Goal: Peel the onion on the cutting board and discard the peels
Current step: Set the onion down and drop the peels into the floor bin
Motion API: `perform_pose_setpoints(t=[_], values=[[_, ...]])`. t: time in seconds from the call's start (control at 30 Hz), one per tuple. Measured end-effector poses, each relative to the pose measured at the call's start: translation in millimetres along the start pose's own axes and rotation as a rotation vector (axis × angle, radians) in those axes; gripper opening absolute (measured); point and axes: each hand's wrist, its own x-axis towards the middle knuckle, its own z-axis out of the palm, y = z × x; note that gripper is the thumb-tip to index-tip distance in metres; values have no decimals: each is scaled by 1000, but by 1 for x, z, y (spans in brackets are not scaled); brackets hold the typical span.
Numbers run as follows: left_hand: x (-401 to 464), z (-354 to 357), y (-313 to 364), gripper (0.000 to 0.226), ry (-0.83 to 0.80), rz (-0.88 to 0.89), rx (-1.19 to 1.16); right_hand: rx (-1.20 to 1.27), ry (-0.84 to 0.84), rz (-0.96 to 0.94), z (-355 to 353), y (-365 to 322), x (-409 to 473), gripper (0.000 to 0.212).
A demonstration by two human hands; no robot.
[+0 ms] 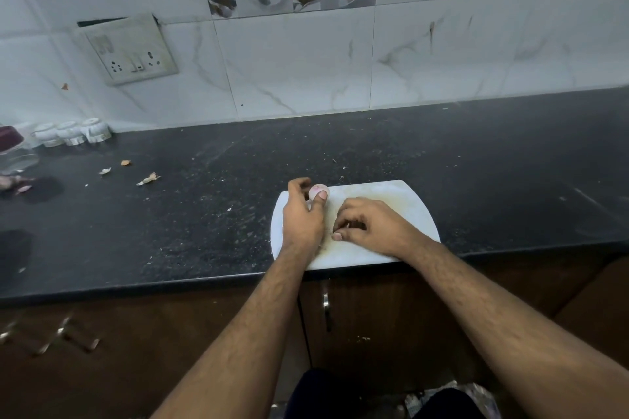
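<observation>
A small pale pink onion sits at the far left corner of the white cutting board. My left hand wraps around it, thumb pressed on its top. My right hand rests on the middle of the board with the fingers curled and pinched together; a small scrap seems to be between the fingertips, too small to tell what it is. The onion's surface looks smooth and mostly free of dry skin.
Loose peel scraps lie on the black counter to the left. Three upturned white cups and a glass jar stand at the far left by the wall. The board overhangs the counter's front edge, above a cabinet door handle.
</observation>
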Motion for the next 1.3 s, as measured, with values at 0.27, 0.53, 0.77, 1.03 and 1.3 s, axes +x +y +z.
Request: perform_pose_setpoints(t=[0.27,0.53,0.77,1.03,1.3], values=[[-2,1,2,26,-51,-10,131,-346,226,336,7,-6,5,33],[-3,5,5,31,-94,21,244,-354,304,422,0,-19,-2,51],[-4,4,7,58,-152,24,246,353,701,540,-18,13,-4,59],[-23,10,21,53,-286,518,430,684,764,572,-19,18,-4,52],[-26,28,27,76,-689,535,917,801,839,605,-21,15,-4,49]])
